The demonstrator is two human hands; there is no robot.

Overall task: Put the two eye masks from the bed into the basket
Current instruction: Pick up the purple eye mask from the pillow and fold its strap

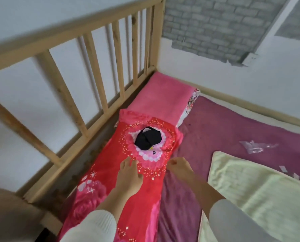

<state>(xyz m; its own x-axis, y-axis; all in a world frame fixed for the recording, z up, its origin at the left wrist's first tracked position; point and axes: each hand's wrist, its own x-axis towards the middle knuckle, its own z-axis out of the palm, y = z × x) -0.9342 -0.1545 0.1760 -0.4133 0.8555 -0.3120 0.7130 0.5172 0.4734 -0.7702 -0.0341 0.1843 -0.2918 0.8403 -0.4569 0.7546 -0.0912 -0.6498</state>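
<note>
Black eye masks point(148, 138) lie in a small pile on the red flowered pillow point(128, 193), with a strap looping up at the top; I cannot tell how many are in the pile. My left hand point(129, 173) rests on the pillow just below the pile, fingers apart, holding nothing. To its right, my right hand point(178, 165) hovers at the pillow's edge with its fingers curled in, empty. No basket is in view.
A wooden slatted bed rail point(93, 74) runs along the left. A pink folded blanket point(163, 100) lies beyond the pillow. A pale yellow blanket point(259, 193) covers the right of the purple sheet point(224, 130), with a scrap of clear plastic point(254, 146) near it.
</note>
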